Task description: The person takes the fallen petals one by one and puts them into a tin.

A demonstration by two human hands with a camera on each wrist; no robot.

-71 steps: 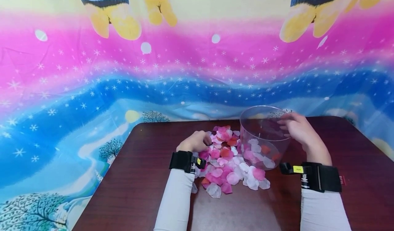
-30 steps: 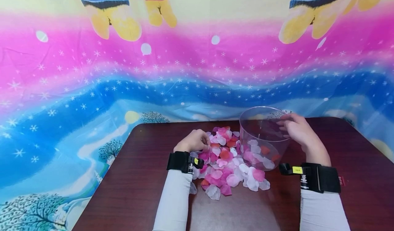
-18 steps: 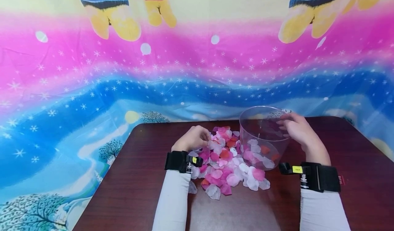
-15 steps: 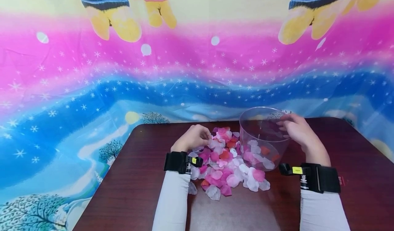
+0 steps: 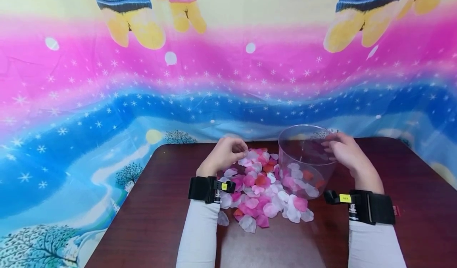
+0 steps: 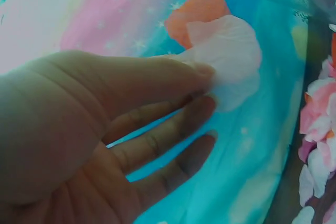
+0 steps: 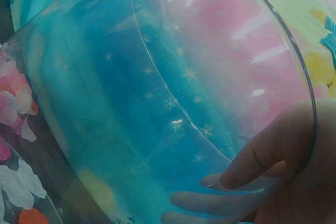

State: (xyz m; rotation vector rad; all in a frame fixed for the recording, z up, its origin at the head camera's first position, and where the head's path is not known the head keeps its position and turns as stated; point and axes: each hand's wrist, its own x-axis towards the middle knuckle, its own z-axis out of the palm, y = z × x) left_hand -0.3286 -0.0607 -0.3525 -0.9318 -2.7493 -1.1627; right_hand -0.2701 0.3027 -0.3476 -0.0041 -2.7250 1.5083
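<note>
A heap of pink, white and red fabric petals (image 5: 262, 188) lies on the dark brown table (image 5: 153, 220). My left hand (image 5: 226, 155) is raised above the heap's far left side and pinches a white petal and a red petal (image 6: 226, 56) between thumb and fingers. A clear plastic tub (image 5: 305, 159) stands tilted at the heap's right, with a few petals inside it. My right hand (image 5: 344, 151) grips the tub's right rim, thumb inside (image 7: 268, 156) and fingers outside the wall.
A bright cloth (image 5: 143, 93) with pink and blue bands, stars and cartoon figures hangs behind the table and drapes down its left side. Black wrist straps (image 5: 364, 210) sit on both white sleeves.
My left hand has lifted up and away from the heap's left side, taking petals with it. The right hand and the tub have stayed put.
</note>
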